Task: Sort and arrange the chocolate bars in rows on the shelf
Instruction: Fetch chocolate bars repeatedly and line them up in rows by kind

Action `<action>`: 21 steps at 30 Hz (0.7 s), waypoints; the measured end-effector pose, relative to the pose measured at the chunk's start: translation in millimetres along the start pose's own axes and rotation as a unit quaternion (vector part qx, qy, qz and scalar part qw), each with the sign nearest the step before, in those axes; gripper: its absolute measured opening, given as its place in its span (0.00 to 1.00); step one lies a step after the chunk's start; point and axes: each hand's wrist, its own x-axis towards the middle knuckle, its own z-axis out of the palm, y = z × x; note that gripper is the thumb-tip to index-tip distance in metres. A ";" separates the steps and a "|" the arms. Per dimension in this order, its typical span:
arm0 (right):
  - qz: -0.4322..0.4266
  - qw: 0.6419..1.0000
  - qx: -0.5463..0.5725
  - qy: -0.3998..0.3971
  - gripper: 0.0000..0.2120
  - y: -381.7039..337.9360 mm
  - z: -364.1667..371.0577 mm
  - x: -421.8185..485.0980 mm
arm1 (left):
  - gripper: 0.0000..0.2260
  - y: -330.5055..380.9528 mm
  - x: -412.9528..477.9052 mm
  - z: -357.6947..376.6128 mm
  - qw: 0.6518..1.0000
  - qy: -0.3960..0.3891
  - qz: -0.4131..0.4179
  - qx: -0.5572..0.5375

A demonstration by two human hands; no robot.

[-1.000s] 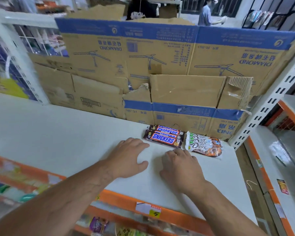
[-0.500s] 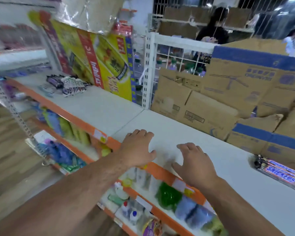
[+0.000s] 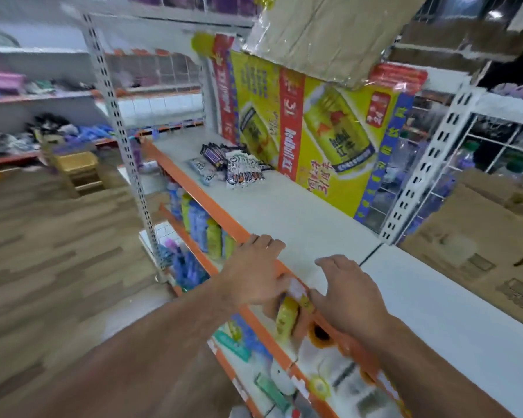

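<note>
The chocolate bars [image 3: 234,167] lie in a loose heap at the far left end of the white shelf [image 3: 299,212], close to its orange front lip [image 3: 191,188]; dark wrappers sit toward the back, white ones with dark and orange print fan out in front, and one pale pack lies a little apart on the left; motion blur leaves their lettering unreadable; just behind them leans a yellow poster [image 3: 314,137] picturing gold drink cans, with red bands of Chinese characters and a red tag on which "24" can be made out; a sheet of brown cardboard [image 3: 323,34] hangs over its top; well apart from the heap, at the near end, the left hand [image 3: 254,273] lies over the orange lip with fingers stretched and close together, its grip spread and holding nothing; the right hand [image 3: 347,291] sits beside it above the shelf edge, fingers loosely bent, grip likewise empty; coloured bottles [image 3: 200,221] fill the shelf below; cardboard boxes [image 3: 480,236] stand at the right.
</note>
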 end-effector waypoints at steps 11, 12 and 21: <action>-0.048 0.998 0.037 -0.028 0.27 -62.0 31.9 227.2 | 0.28 -160.2 132.1 -14.7 0.999 -0.010 -0.038 0.026; -0.054 0.997 0.038 -0.029 0.27 -68.6 32.1 245.6 | 0.27 -173.6 142.8 -18.2 0.999 -0.004 -0.036 0.032; -0.062 0.996 0.054 -0.021 0.21 -115.8 50.2 351.5 | 0.20 -271.6 229.2 -24.8 0.999 0.013 -0.035 0.034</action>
